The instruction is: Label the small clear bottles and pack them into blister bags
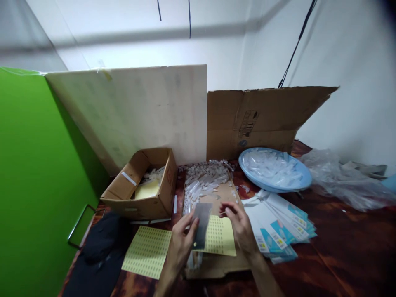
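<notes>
My left hand [182,243] pinches a thin grey rectangular film sheet [202,225] by its left edge, holding it just over a yellow sticker sheet [221,237]. My right hand [239,225] hovers at the film's right side with its fingers curled over the yellow sheet; whether it touches the film I cannot tell. Both sit above a flat piece of cardboard [222,194] that carries a heap of small clear plastic pieces [202,179].
A second yellow sticker sheet [147,251] lies at the left. An open cardboard box [145,185] stands behind it. A blue tray [274,169] of clear parts, fanned packaging cards [280,229], crumpled plastic [346,181], a black cloth [102,247] and upright boards [139,111] surround the spot.
</notes>
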### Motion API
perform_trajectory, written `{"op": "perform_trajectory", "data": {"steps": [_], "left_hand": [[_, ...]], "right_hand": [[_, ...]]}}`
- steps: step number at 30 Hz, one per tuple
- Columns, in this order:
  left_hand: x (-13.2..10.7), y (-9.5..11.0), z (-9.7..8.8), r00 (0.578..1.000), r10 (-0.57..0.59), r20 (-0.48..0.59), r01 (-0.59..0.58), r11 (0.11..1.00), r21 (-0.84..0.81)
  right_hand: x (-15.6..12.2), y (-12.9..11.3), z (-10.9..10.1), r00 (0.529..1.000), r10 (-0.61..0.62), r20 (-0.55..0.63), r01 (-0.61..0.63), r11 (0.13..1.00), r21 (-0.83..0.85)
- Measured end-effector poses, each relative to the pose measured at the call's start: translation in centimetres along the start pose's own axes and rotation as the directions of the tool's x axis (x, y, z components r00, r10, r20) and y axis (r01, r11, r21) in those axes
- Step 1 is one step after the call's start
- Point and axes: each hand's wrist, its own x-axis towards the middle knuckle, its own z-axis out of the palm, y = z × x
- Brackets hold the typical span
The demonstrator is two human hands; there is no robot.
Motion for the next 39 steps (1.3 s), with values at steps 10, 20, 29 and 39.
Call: {"op": "perform_trajectory", "data": {"steps": [10,20,29,39], "left_hand": [[-0.2,1.4,1.9,0.838,0.541,0.070,-0.504,0.719,0.479],[2.3,1.4,2.6,0.808,0.550,0.212,-0.567,0.629,0.532],[3.4,1.9,1.9,0.787,0.469,0.401,-0.616,0.579,0.534],[9.4,5.9,-10.6,0.881,0.467,-0.079,-0.280,0.647,0.709]], "right_hand": [[-0.8,0.2,2.4,0.995,-0.019,0.096,0.043,0.965,-0.257],[-1.9,-1.3,1.9,0.965,-0.055,0.256,0.170,0.874,-0.455],[-1.3,-1.4,1.1,0.946,-0.030,0.323,0.210,0.815,-0.540],[-0.6,-0.9,-1.6,0.997,0.003,0.078,0.025,0.934,-0.355]]}}
